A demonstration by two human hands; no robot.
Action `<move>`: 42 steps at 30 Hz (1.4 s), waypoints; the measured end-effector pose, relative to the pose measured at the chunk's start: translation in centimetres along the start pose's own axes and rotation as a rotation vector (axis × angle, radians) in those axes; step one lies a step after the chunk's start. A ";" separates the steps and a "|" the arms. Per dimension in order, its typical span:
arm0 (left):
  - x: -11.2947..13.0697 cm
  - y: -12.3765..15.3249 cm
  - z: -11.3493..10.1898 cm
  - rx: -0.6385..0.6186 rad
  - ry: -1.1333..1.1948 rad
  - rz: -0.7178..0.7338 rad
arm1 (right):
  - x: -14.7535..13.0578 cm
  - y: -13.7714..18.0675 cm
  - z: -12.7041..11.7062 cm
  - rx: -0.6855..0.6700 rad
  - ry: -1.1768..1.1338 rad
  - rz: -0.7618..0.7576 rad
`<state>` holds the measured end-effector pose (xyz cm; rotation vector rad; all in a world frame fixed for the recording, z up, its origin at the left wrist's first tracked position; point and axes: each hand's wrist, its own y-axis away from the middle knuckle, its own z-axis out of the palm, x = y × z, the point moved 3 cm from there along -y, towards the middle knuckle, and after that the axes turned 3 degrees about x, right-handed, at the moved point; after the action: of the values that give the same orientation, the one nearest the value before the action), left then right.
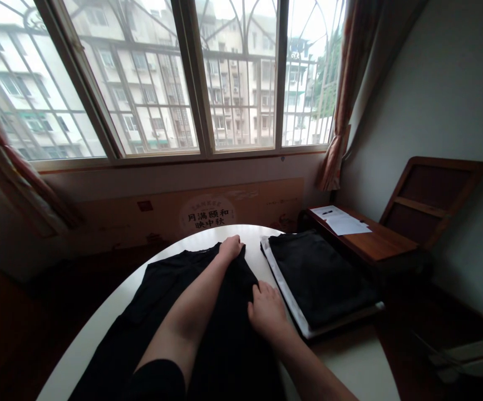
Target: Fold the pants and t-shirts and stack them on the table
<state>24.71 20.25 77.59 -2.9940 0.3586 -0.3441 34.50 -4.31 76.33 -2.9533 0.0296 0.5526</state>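
Black-sleeved left arm (191,312) outstretched, left hand (231,247) closed on black garment (233,328), right hand (267,308) half-curled, pinching edge

We cannot see the near ends of the black cloth (235,326) and the white table (83,337), both cut off below, nor the cloth under the left arm (195,303), and the dark speck (327,212) on the right-hand papers (347,225) is too small to name.

Garment (183,278) and stack (316,273) (apparently cloth) leave narrow gap.
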 end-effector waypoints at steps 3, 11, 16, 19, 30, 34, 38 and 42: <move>-0.1 0.7 0.4 0.019 -0.019 0.022 | 0.1 -0.1 0.1 -0.007 0.001 -0.003; -1.2 0.6 0.5 0.006 0.064 -0.024 | -0.2 0.2 0.0 -0.041 0.022 -0.007; -2.3 -0.3 -0.6 -0.174 0.187 0.037 | -0.6 0.0 0.2 -0.048 -0.018 -0.148; -2.3 -0.1 -1.1 -0.235 0.203 0.091 | -0.9 -0.2 0.5 -0.081 -0.065 -0.237; -1.4 0.9 -1.6 -0.241 0.088 0.169 | -1.2 0.5 -0.1 -0.089 -0.114 -0.278; -1.9 1.4 -1.6 -0.232 0.010 0.145 | -1.2 0.7 0.1 -0.134 -0.070 -0.321; -1.4 2.8 -2.1 -0.091 -0.044 0.114 | -1.4 0.7 -0.3 -0.115 -0.078 -0.335; 0.6 4.2 -1.5 0.001 -0.023 0.171 | -1.4 0.3 -0.7 0.012 -0.124 -0.239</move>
<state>23.97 15.90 78.60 -2.9360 0.6071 -0.2933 33.48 -4.71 77.42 -2.8473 -0.3258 0.6937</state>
